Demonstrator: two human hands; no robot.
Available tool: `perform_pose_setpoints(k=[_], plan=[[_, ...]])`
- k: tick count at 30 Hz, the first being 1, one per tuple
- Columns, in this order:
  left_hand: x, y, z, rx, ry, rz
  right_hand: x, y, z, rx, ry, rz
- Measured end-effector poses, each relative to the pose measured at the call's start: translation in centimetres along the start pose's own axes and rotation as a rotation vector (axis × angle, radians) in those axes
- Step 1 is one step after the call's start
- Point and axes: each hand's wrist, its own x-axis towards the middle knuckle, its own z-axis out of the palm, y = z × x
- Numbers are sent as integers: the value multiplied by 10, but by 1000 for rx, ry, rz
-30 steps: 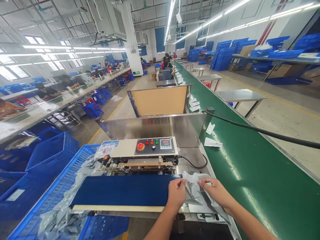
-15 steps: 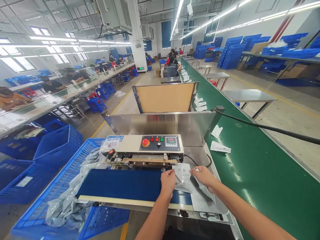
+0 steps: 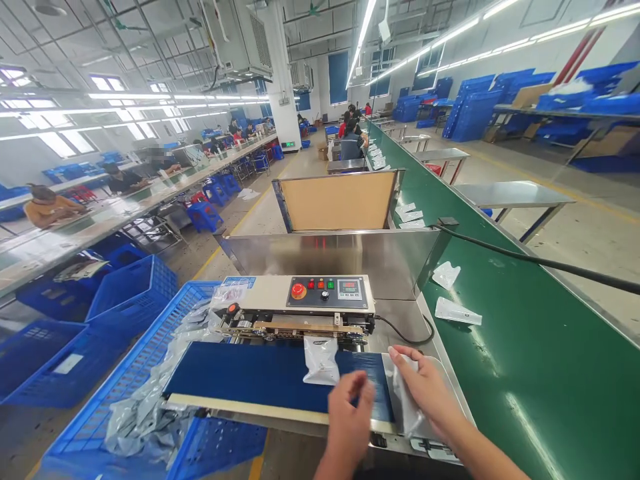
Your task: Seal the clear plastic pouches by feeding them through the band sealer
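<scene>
We see our hands apart; our left hand [image 3: 350, 417] hangs empty over the blue belt [image 3: 235, 373] of a band sealer [image 3: 300, 300]; a flat foil pouch [image 3: 321, 360] lies on that belt; our right hand [image 3: 425, 393] pinches a second pouch [image 3: 406, 400]; both look light, soft and slippery, best taken by an edge.

Entry: foil pouch [image 3: 321, 360] lying on band sealer's feed belt [image 3: 240, 375]; plastic crate [image 3: 117, 373] standing left, conveyor belt [image 3: 525, 380] running right.
</scene>
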Motion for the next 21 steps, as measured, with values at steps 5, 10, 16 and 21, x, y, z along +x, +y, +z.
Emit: perform_pose_setpoints(k=[5, 10, 16, 21], plan=[[-7, 22, 44, -181, -246, 34, -12, -3, 11, 272, -50, -14], [13, 23, 40, -205, -300, -5, -6, 16, -15, 260, -172, -36], [19, 9, 43, -17, -286, 29, -8, 36, -32, -16, -91, -210], [42, -6, 53, 84, -72, -67, 13, 48, -40, -84, 37, -133]])
